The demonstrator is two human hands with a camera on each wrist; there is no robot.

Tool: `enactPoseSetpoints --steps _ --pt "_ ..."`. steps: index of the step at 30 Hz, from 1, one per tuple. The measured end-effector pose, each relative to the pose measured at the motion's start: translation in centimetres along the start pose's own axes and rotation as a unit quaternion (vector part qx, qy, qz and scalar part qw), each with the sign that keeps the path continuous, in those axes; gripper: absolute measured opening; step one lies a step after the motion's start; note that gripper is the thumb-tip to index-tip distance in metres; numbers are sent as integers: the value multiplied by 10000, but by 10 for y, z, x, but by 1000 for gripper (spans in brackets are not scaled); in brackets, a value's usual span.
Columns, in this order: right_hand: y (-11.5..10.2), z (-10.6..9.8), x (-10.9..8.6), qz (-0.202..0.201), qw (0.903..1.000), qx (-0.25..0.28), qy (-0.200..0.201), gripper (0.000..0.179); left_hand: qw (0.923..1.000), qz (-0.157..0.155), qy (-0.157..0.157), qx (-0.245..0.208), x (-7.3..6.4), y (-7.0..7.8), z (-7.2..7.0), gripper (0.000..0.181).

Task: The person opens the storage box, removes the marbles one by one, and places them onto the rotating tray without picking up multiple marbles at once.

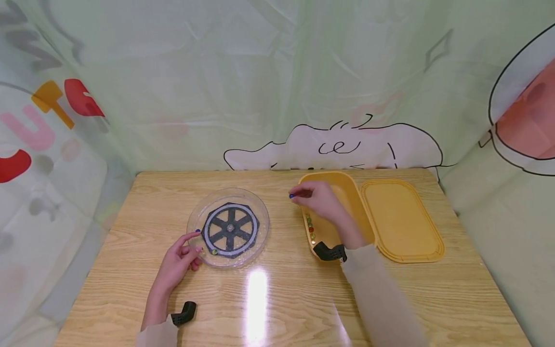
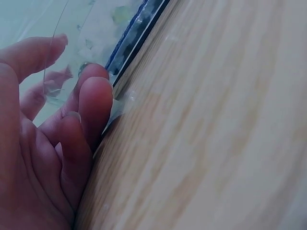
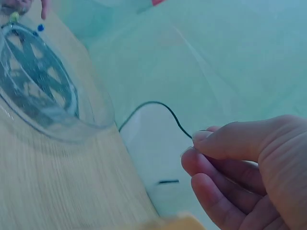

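Observation:
My right hand pinches a small blue marble between thumb and fingertips, above the left rim of a yellow plastic box. In the right wrist view the fingertips hide this marble. My left hand holds the near left rim of a round clear dish, with fingers reaching over the edge and others curled against its outside. Another blue marble sits by the left index fingertip, and a yellow-green marble lies in the dish. A dark spoked octagonal shape shows through the dish; whether inside or beneath, I cannot tell.
Several coloured marbles line the left side of the yellow box. Right of it lies a flat yellow lid on the wooden table. A printed curtain hangs behind the table's far edge.

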State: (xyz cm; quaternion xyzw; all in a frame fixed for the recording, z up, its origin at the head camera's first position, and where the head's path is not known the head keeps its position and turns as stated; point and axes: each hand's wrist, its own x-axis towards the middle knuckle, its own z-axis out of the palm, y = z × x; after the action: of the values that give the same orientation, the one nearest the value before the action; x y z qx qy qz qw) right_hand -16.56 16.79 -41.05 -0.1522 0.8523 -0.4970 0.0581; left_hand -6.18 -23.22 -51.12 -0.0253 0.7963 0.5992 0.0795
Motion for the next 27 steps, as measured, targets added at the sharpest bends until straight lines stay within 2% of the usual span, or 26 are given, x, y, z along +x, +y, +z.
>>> enactPoseSetpoints --steps 13,20,27 --pt "-16 59 -1 -209 9996 35 -175 16 10000 38 27 8 0 -2 0 42" --pt "-19 93 -5 -282 9986 -34 -443 15 10000 52 28 -15 0 -1 0 42" --pt "-20 119 -1 -304 9960 150 -825 15 10000 -21 43 -78 1 -2 1 42"
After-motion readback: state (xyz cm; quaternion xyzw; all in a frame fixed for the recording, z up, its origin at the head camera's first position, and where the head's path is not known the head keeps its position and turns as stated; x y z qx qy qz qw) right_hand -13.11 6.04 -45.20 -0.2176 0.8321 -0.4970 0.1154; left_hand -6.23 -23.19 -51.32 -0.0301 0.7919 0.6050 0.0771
